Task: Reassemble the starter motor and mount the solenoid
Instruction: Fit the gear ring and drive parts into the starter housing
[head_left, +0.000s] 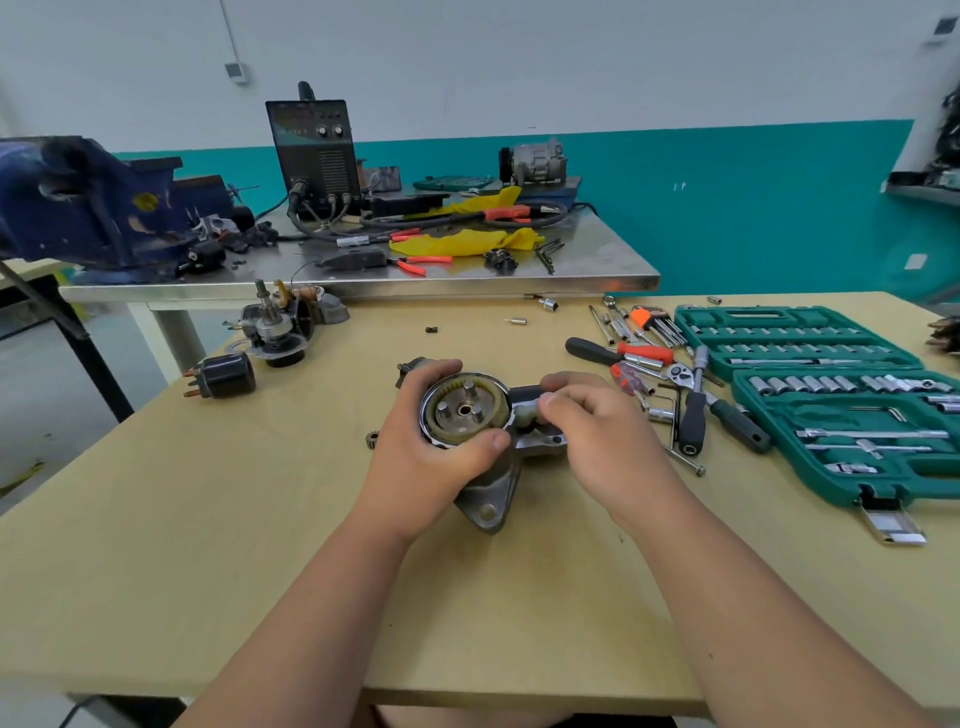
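On a tan wooden surface (260, 545), a person's left hand (415, 467) grips the round end of a starter motor housing (491, 499), fingers curled around its rim. The ring gear (451, 388) and three pins inside face up. The right hand (597, 431) pinches the housing's neck just beside the ring gear. The black solenoid (226, 375) lies well apart on the left, near the armature assembly (275, 327). An open green socket set (831, 395) sits on the right.
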